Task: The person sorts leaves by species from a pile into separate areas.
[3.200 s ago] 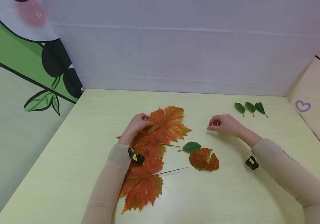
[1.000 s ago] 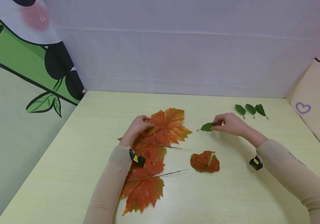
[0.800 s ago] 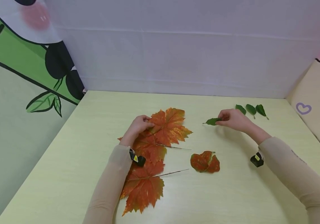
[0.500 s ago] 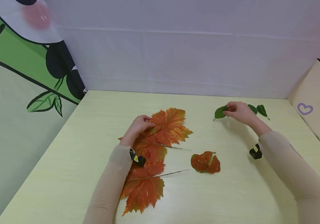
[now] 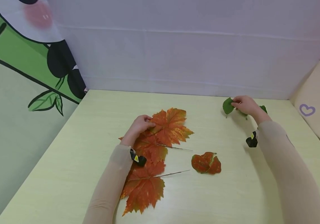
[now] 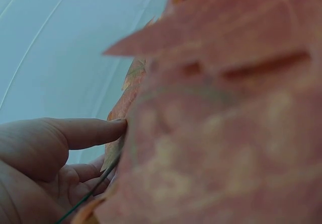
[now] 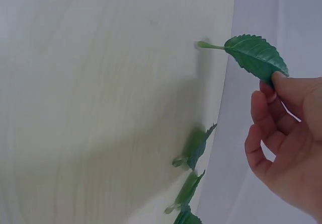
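Head vw fwd/dn; wrist vws close; head, R share green leaf (image 7: pixel 256 57).

In head view, the right hand (image 5: pixel 246 105) partly hides green leaves (image 5: pixel 263 109).

You wear beige sleeves (image 5: pixel 108 183) at a pale yellow table (image 5: pixel 64 140) with yellow-mottled orange leaves (image 5: pixel 171 126) and green leaves (image 5: pixel 228 106).

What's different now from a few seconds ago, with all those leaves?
The right hand has picked up the green leaf that lay by the red leaves. It has moved it right and farther back, to the left end of the green row, and holds it there. The left hand stayed on the top orange leaf, and the red leaves stayed about where they were.
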